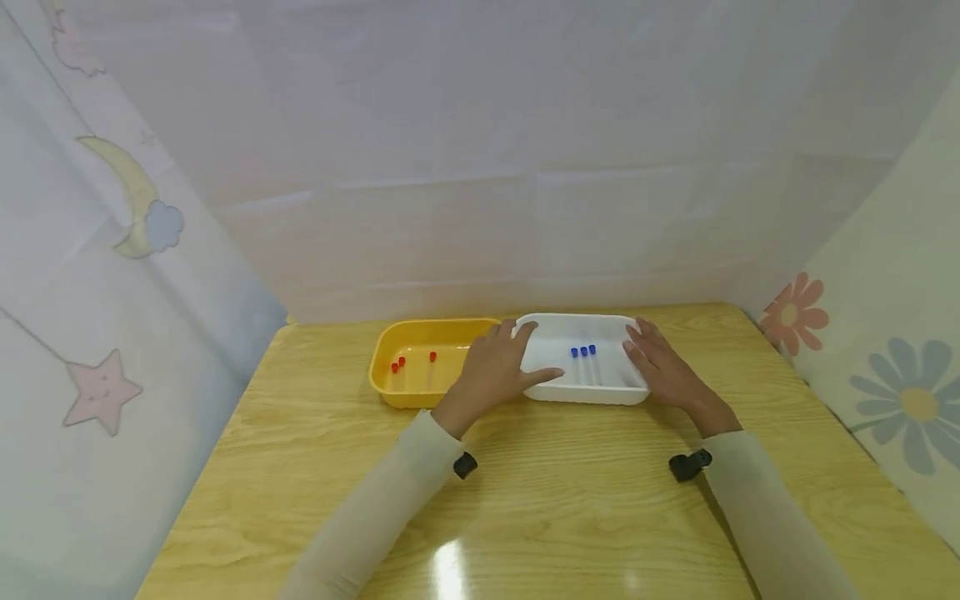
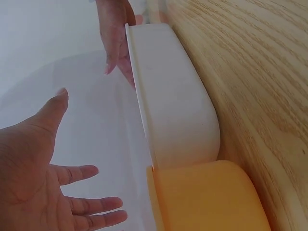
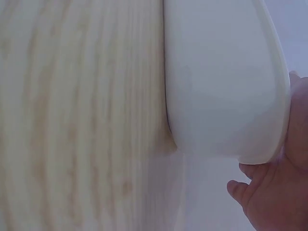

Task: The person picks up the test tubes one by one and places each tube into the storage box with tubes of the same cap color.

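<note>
A white tray (image 1: pixel 540 394) lies on the table, holding three thin, pale sticks or tubes with blue tips (image 1: pixel 583 352). My left hand (image 1: pixel 492 367) is spread over its left end, near where a yellow tray (image 1: pixel 408 401) adjoins it. In the left wrist view, the left thumb and fingers stand apart with nothing between them. At the white tray's right end, my right hand (image 1: pixel 667 372) touches the rim with its fingers extended. The right wrist view shows that hand (image 3: pixel 274 202) against the tray's end, partly hidden behind the rim.
Three similar pieces with red tips (image 1: pixel 432 357) lie inside the yellow tray. Both trays stand toward the back of the wooden table (image 1: pixel 570 500), near a pale cloth backdrop (image 1: pixel 480 233). Printed cloth walls flank the table on both sides.
</note>
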Demonstrator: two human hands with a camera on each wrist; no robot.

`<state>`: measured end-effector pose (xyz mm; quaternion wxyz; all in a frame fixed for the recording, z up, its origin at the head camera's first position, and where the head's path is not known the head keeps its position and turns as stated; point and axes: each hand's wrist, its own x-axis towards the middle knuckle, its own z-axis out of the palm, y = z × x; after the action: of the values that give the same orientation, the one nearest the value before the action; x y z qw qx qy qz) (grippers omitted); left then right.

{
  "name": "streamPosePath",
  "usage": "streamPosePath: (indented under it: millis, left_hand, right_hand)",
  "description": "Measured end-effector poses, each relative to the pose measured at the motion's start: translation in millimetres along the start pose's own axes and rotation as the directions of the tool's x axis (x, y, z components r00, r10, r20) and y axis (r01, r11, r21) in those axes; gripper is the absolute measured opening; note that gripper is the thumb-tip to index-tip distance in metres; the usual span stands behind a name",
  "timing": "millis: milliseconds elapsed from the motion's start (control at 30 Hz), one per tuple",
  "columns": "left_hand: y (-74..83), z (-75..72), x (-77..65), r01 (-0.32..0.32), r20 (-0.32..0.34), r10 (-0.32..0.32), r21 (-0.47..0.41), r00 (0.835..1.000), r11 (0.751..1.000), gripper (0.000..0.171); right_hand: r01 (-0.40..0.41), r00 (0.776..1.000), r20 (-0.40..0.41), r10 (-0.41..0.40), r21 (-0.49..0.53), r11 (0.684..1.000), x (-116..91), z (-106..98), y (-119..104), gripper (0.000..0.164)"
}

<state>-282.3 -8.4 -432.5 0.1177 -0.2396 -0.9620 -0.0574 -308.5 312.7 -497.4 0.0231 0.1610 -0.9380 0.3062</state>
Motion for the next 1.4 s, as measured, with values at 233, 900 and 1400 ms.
streamPosePath:
  millis: [233, 900, 1400]
  left_hand:
    - [-7.6, -4.1, -9.1, 0.041, 0.027, -0.041, -0.019, 0.999, 0.999, 0.096]
    - [-42.8, -6.9, -25.2, 0.091, -0.068, -0.092, -0.013, 0.993, 0.996, 0.092]
    - [-53.3, -15.1, -36.5, 0.134, -0.133, -0.135, -0.016, 0.982, 0.991, 0.096]
  right_hand:
    - [0.014, 1.000, 0.006, -0.014, 0.010, 1.000, -1.7, -5.2, -1.1, 0.069]
    - [0.150, 0.988, -0.022, -0.151, -0.056, 0.987, -1.8, -20.0, -35.0, 0.067]
    - [0.216, 0.967, -0.081, -0.240, -0.235, 0.948, -7.6, -25.6, -58.0, 0.070]
